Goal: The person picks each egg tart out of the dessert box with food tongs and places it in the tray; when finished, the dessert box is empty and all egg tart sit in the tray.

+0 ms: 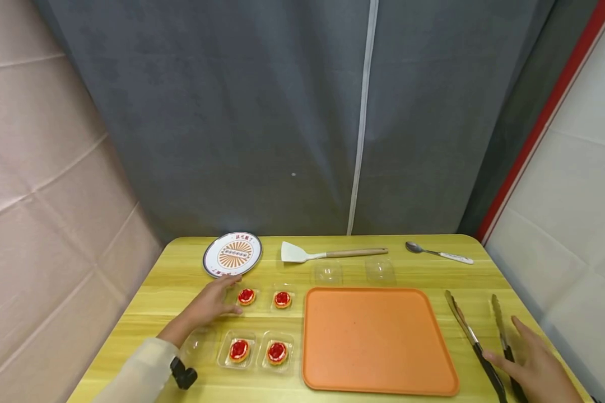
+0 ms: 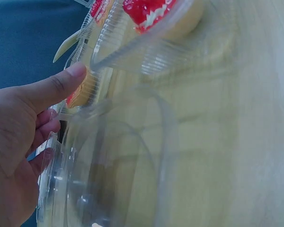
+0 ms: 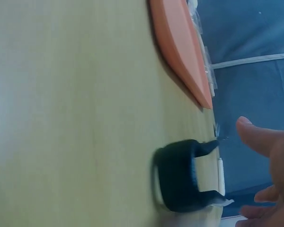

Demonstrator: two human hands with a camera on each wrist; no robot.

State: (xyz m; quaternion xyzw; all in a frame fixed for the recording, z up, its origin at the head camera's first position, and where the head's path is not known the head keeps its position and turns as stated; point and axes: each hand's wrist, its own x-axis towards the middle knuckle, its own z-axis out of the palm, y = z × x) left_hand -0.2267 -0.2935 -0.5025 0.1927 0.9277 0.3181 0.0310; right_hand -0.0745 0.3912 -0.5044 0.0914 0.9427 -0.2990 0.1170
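Note:
My left hand reaches over the left side of the table, thumb and fingers spread beside a small tart with red topping in a clear container. In the left wrist view the thumb overlaps that container's edge. Three more tarts sit in clear plastic containers: one tart to its right, two nearer the front, a left tart and a right tart. My right hand, fingers apart and holding nothing, hovers over the black handles of metal tongs.
An orange tray lies mid-table. Behind it are two clear lids, a white spatula and a spoon. A patterned plate stands at the back left. Another clear lid lies below my left forearm's side.

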